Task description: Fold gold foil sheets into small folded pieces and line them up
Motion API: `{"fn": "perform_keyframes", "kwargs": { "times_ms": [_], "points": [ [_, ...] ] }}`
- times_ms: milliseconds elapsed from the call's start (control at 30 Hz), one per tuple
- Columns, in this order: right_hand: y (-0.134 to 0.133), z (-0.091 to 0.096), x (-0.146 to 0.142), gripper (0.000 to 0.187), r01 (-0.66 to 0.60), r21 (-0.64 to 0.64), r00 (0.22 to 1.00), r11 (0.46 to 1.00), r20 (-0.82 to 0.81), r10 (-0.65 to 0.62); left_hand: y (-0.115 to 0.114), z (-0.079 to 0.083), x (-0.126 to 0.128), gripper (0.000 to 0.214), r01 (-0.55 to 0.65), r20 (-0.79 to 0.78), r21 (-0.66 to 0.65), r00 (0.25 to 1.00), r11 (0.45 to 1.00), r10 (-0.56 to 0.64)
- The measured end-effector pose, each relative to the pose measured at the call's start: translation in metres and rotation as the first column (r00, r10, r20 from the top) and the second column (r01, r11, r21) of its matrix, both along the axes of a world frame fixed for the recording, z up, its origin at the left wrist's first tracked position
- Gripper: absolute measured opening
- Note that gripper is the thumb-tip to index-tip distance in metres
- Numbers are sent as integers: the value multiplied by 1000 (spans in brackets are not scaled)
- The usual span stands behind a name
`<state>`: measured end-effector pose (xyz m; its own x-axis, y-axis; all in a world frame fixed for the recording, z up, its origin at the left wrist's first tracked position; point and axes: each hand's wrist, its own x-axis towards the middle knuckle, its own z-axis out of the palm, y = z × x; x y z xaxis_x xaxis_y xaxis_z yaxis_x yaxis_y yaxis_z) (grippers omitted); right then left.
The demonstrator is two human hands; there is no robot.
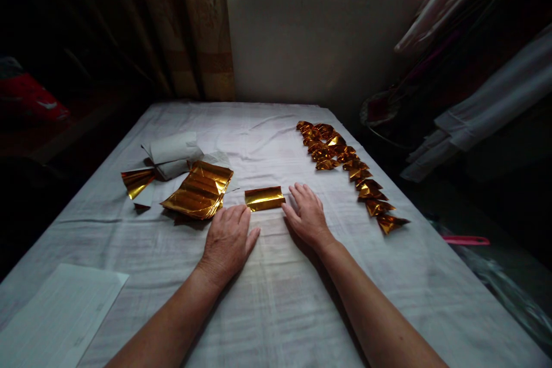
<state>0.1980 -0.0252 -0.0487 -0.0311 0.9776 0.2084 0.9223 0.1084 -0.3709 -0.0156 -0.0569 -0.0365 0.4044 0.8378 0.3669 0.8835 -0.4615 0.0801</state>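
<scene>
A small gold foil sheet [264, 199], folded or curled into a strip, lies on the cloth between my two hands. My left hand [228, 238] rests palm down just below its left end, fingers out and thumb apart. My right hand [307, 213] lies at the strip's right end, fingers stretched out, the thumb tip close to its edge; I cannot tell if it touches. Beside my left fingers is a stack of gold foil sheets [200, 190]. Past my right hand sit several folded gold foil pieces [336, 146] in a rough line.
White paper [172, 148] lies loosely behind the stack, with a curled gold sheet [138, 182] beside it. A printed paper [64, 313] is at the front left of the cloth-covered table [267, 316]. Clothes [495, 109] hang on the right, a curtain [207, 29] behind.
</scene>
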Motion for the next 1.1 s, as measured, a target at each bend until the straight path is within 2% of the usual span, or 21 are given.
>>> {"fn": "perform_keyframes", "kwargs": {
  "times_ms": [200, 333, 533, 667, 833, 1000, 1100],
  "points": [
    [20, 8, 1, 37, -38, -92, 999, 995, -41, 34, 1, -2, -1, 33, 0, -15, 26, 1000, 1000, 1],
    [27, 8, 4, 33, -61, -110, 990, 992, -137, 46, 1, -1, 0, 32, 5, 2, 13, 1000, 1000, -5],
    [27, 1, 12, 21, -123, -22, 951, 992, -287, 111, 1, -1, 0, 32, -4, 41, -1, 999, 1000, 4],
    [21, 4, 13, 14, -153, 58, 917, 987, -363, 164, 2, -1, 0, 34, -3, 45, 12, 999, 1000, 3],
    [15, 10, 12, 18, -169, 57, 892, 984, -417, 178, 3, -3, -1, 35, -11, 21, 6, 1000, 1000, 11],
    [15, 12, 7, 35, -100, -5, 775, 995, -628, 75, 1, 4, 2, 40, 2, 78, 93, 997, 996, -9],
    [17, 13, -3, 34, -25, -14, 599, 1000, -801, 4, -4, 10, 8, 37, 95, 152, 131, 982, 987, -115]
  ]
}}
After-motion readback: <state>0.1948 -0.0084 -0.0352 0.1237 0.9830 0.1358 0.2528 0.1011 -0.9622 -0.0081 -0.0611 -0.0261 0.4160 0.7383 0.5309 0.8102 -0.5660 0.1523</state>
